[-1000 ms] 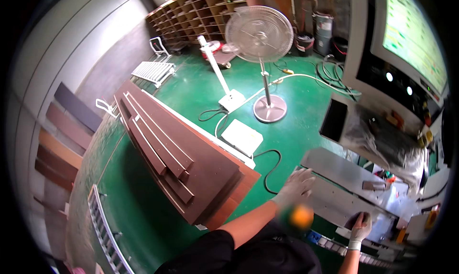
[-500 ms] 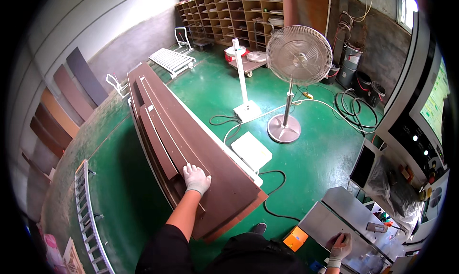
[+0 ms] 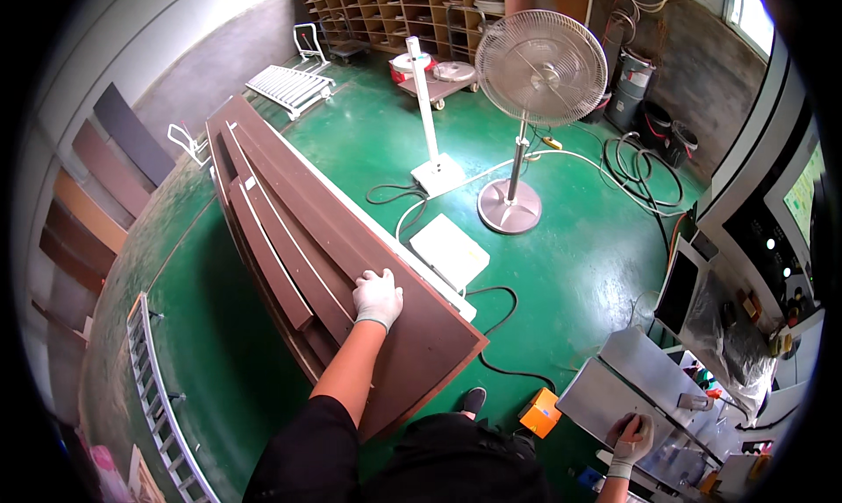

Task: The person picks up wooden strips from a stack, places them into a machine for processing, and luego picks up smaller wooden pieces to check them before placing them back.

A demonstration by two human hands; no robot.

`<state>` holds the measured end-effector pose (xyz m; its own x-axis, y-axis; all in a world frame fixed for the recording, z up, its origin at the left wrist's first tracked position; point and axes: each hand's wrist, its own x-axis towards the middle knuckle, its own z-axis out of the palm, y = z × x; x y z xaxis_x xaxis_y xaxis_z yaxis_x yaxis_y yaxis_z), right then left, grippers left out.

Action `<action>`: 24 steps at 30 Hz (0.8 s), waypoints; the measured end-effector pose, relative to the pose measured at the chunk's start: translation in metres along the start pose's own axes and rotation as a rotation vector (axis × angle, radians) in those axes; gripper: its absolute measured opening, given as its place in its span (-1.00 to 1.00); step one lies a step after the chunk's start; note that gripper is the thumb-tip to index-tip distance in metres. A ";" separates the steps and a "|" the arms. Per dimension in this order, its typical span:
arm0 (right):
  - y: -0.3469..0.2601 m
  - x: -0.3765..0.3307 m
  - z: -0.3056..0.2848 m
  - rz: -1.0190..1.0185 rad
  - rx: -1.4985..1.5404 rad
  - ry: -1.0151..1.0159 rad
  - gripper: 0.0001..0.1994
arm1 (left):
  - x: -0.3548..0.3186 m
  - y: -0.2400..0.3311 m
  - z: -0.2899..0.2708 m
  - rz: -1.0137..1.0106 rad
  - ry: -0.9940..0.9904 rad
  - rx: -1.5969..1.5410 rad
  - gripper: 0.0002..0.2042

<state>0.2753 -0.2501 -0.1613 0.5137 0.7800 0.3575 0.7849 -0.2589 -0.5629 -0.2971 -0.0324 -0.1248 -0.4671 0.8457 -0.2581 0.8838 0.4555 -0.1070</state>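
Observation:
A stack of long brown panels (image 3: 430, 332) lies in front of me, with narrower strips on top along its left side. My left hand (image 3: 378, 299), in a pale glove, is closed on the near part of a long brown strip (image 3: 320, 297), fingers curled over its edge. A shorter brown strip (image 3: 274, 262) lies to its left. At the lower right, my gloved right hand (image 3: 633, 440) is curled above a grey metal surface (image 3: 596, 396). Something dark shows at its fingers, too small to make out.
A standing fan (image 3: 539, 69), a white post on a base (image 3: 427, 117) and a white box (image 3: 450, 250) stand beyond the stack. Black cable (image 3: 513, 306) runs along the green floor. A ladder (image 3: 162, 402) lies left; an orange box (image 3: 539, 413) is near my foot.
My left hand has moved rightward across the panels, its fingers curling more, and the long strip beneath has shifted with it. My right hand stays curled by the metal surface. The view has shifted slightly.

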 end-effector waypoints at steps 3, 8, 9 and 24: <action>0.003 0.001 0.008 0.061 0.149 0.018 -0.86 | -0.003 0.003 0.026 0.031 0.237 -0.104 -0.53; -0.007 0.001 0.008 0.013 0.067 0.064 -0.87 | -0.010 0.001 0.050 0.076 0.377 -0.191 -0.58; -0.005 0.001 0.006 0.018 0.062 0.064 -0.87 | -0.018 0.003 0.051 0.081 0.371 -0.189 -0.58; -0.010 -0.013 0.018 0.196 0.223 -0.014 -0.89 | -0.133 0.042 0.027 1.183 0.130 0.008 -0.33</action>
<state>0.2550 -0.2469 -0.1739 0.6420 0.7355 0.2166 0.5752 -0.2752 -0.7703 -0.1974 -0.1336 -0.1204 0.6401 0.7616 -0.1013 0.7676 -0.6285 0.1259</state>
